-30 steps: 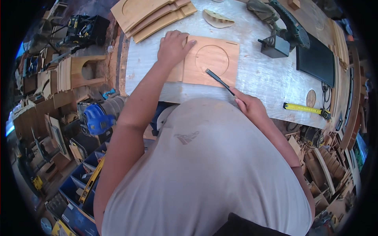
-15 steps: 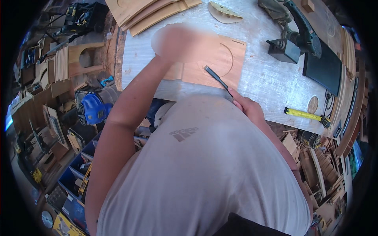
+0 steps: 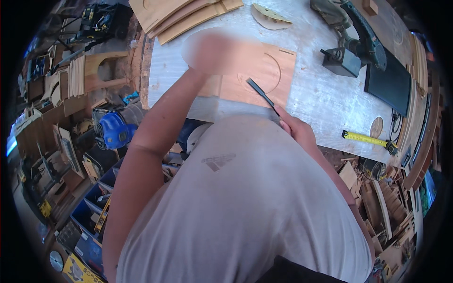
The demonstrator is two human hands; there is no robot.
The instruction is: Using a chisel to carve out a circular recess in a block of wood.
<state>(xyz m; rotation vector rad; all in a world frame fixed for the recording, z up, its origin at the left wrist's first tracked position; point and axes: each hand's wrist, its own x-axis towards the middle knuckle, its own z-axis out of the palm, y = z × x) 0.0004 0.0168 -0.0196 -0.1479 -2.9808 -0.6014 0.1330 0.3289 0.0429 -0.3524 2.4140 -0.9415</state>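
My right hand [image 3: 298, 129] is closed round the handle end of a chisel [image 3: 260, 92] at the near edge of the workbench. The chisel slants up and to the left, its blade tip over a flat wooden panel [image 3: 278, 92] beside a curved line cut or marked in it. Over the panel's left part reaches my left hand [image 3: 207, 56], its fingers blurred out, so I cannot make out their pose or whether they hold anything. That blur also hides the panel's upper left part.
Curved wooden pieces [image 3: 198, 21] lie stacked at the bench's far left. A pale half-round piece [image 3: 271, 18] lies far back. To the right are a power tool [image 3: 342, 61], a dark flat board [image 3: 388, 87], a wooden disc [image 3: 376, 127] and an extended yellow tape measure [image 3: 365, 137].
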